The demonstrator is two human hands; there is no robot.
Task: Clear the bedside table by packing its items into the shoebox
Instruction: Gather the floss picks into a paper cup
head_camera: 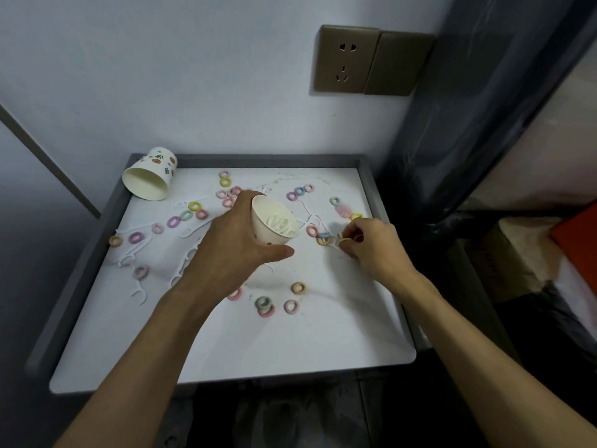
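A bronze-coloured wall socket [347, 59] sits in the upper right of the frame on a pale wall [161, 76], and a matching blank plate [399, 64] touches its right edge. Dark glossy plastic sheeting [484, 124] hangs down the right side. An orange object [578, 244] shows at the right edge. At the left, a grey diagonal strip [48, 160] crosses the wall.

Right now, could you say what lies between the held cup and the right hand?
Head view: pink ring, blue ring and floss pick; the right hand pinches a yellow ring.

Home bedroom, pretty sure: small white grey-rimmed surface [290, 344] under a bronze wall socket [347, 59], bed [533, 163] right beside it.
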